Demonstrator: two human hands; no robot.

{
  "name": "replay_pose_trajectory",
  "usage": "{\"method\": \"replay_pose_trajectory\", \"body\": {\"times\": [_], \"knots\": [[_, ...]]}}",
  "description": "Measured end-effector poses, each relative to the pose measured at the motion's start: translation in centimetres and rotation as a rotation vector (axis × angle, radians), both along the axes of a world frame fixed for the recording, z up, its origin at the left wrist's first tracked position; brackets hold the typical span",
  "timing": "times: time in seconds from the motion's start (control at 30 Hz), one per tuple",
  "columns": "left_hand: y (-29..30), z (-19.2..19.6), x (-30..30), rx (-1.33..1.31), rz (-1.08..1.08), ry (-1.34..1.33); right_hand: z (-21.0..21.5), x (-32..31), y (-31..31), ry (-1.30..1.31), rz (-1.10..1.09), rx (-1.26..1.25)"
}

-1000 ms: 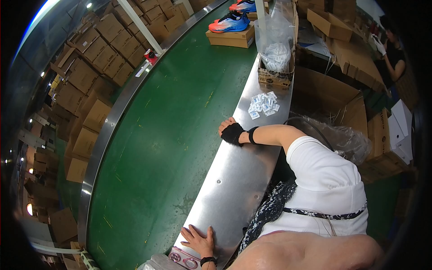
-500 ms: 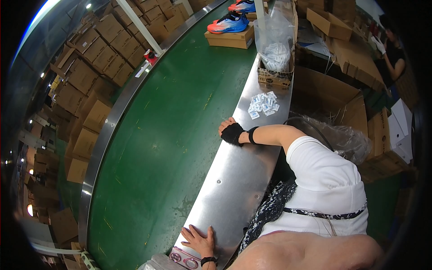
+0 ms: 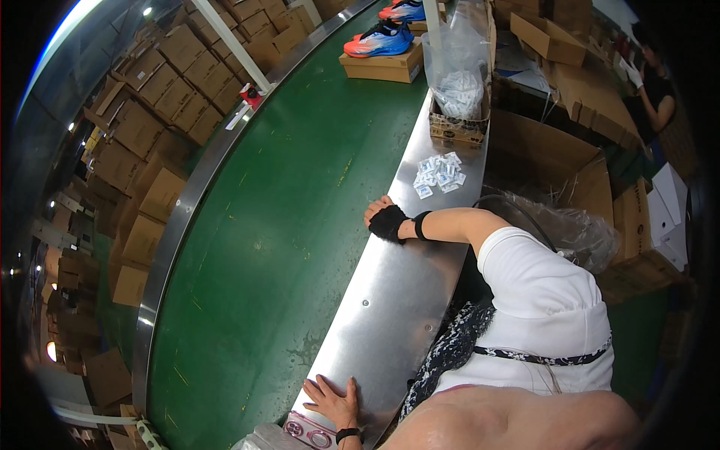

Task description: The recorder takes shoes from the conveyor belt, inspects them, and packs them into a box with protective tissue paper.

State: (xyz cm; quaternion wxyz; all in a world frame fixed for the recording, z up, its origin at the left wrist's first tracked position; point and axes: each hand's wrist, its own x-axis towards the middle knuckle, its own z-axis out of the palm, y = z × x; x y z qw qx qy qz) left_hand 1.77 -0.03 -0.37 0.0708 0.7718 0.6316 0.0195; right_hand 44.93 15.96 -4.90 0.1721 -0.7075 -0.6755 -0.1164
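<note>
My left hand (image 3: 331, 401) lies flat on the metal ledge with its fingers spread, beside a pink-framed phone (image 3: 309, 433). Farther along, my right hand (image 3: 385, 220), in a black fingerless glove, rests at the ledge's inner edge by the green belt. Its fingers are curled together, and I see nothing in them. Beyond it lies a loose pile of small white-and-blue sachets (image 3: 439, 174). An open box (image 3: 459, 130) behind the pile holds a clear bag (image 3: 457, 94) of similar sachets.
A green conveyor belt (image 3: 255, 247) curves past the metal ledge (image 3: 390, 300). On its far part, orange-and-blue running shoes (image 3: 381, 41) sit on a brown shoebox (image 3: 382, 63). Stacked cartons (image 3: 157, 67) stand beyond the belt. At right are a large open carton (image 3: 555, 150) and another person (image 3: 660, 101).
On the belt, the shoebox with the shoes has shifted slightly left and nearer. Both my hands have stayed in place.
</note>
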Motion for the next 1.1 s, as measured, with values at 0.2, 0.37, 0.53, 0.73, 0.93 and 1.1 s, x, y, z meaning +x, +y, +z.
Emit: {"method": "replay_pose_trajectory", "body": {"times": [0.2,0.37,0.53,0.73,0.93,1.1], "knots": [[0.0,0.7,0.3,-0.026,0.015,0.011,0.2,-0.2,0.0,-0.037,-0.011,-0.015],[0.2,0.0,0.2,-0.012,0.021,-0.05,0.0,0.0,0.1,-0.02,-0.009,-0.017],[0.1,0.2,0.3,-0.012,0.025,-0.05,-0.2,0.0,0.2,-0.028,-0.017,-0.015],[0.0,0.7,0.6,-0.009,0.024,-0.049,0.0,-0.1,0.1,-0.013,-0.018,-0.016],[0.2,1.0,0.7,-0.032,0.021,-0.035,-0.1,0.0,0.1,-0.026,-0.022,0.0],[0.0,1.5,1.0,-0.058,0.041,0.011,0.0,0.0,0.0,-0.016,-0.013,-0.041]]}}
